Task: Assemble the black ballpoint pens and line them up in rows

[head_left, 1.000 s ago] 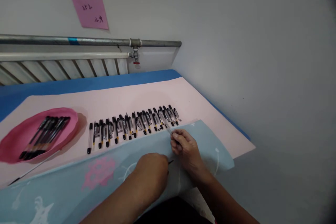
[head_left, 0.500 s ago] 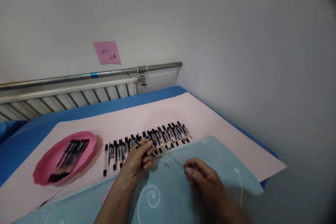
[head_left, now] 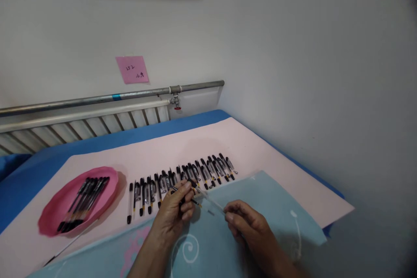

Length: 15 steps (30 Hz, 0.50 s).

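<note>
My right hand [head_left: 249, 226] pinches the near end of a clear pen barrel [head_left: 214, 202], which slants up and left. The barrel's far end meets a small black piece [head_left: 192, 182] at my left fingertips. My left hand [head_left: 172, 210] is closed around a thin dark refill [head_left: 196, 203] with a yellowish end that pokes out below the fingers. Whether the left fingers hold more is hidden. A tiny grey piece [head_left: 210, 212] lies on the blue cloth between the hands. Beyond them, several black-capped pens and pen parts [head_left: 141, 197] lie in a row.
A pink dish [head_left: 45, 219] at left holds several black pens [head_left: 86, 200]. A thin refill [head_left: 67, 244] lies in front of it. Pink paper [head_left: 260, 156] and a patterned blue cloth [head_left: 260, 189] cover the table. Walls, a radiator [head_left: 87, 128] and a pipe [head_left: 140, 93] border it.
The clear barrel and my right hand have moved slightly left, and the barrel's far end now meets the black piece at my left fingers. The view has tilted a little upward.
</note>
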{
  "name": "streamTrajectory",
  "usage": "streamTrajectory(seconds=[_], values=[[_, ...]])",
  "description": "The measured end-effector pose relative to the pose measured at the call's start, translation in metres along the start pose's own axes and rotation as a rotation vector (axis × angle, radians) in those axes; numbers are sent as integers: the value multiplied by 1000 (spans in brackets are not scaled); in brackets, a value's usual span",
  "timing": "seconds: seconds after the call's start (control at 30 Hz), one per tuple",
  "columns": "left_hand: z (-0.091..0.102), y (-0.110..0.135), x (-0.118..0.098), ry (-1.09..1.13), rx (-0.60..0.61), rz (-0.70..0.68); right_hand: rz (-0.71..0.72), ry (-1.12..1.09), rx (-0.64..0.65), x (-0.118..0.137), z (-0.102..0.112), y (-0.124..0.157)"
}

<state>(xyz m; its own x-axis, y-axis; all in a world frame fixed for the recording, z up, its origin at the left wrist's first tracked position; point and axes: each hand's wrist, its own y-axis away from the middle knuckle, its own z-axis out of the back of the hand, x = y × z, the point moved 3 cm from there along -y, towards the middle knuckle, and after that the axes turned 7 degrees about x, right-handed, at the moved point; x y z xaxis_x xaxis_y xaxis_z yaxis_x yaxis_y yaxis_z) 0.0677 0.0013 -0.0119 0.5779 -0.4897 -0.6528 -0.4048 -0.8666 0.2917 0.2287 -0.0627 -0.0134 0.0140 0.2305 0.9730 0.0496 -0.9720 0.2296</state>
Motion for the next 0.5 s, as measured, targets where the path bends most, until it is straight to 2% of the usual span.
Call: streamTrajectory(seconds=[0.3,0.5], values=[[1,0,3,-49,-2,-34,24,47,-41,0,2,2],[0,3,6,-12,-20,-30,113,147,-54,-10,1,0]])
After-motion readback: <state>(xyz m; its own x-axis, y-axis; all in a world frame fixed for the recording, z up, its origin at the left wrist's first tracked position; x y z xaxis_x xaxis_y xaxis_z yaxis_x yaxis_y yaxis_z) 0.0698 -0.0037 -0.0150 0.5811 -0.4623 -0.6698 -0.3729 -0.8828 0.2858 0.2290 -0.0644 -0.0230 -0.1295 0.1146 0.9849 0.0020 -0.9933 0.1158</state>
